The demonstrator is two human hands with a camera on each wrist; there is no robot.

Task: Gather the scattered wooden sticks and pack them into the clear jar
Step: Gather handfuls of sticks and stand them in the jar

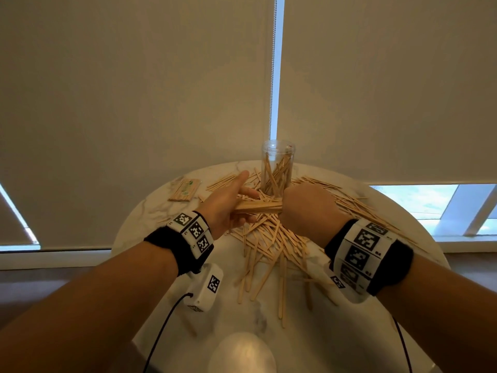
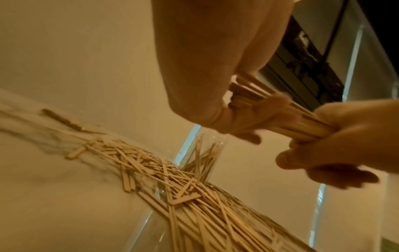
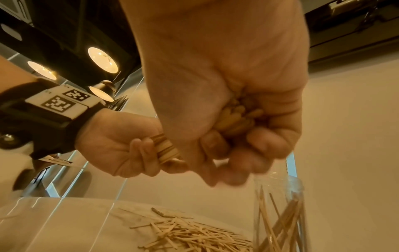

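A bundle of wooden sticks (image 1: 259,207) lies level between both hands, just above the loose pile of sticks (image 1: 271,238) on the round marble table (image 1: 322,332). My left hand (image 1: 228,208) curls its lower fingers round the bundle's left end, with the index finger straight. My right hand (image 1: 306,208) grips the right end in a fist; the stick ends (image 3: 237,117) show inside that fist. The clear jar (image 1: 278,168) stands upright right behind the hands, open-topped, with several sticks leaning inside. In the left wrist view the bundle (image 2: 302,119) runs from my left fingers (image 2: 248,122) into the right hand (image 2: 345,136).
A flat packet of sticks (image 1: 185,189) lies at the table's far left. More sticks fan out right of the jar (image 1: 355,205). A rounded metal object (image 1: 242,354) sits at the near edge. Roller blinds hang close behind the table.
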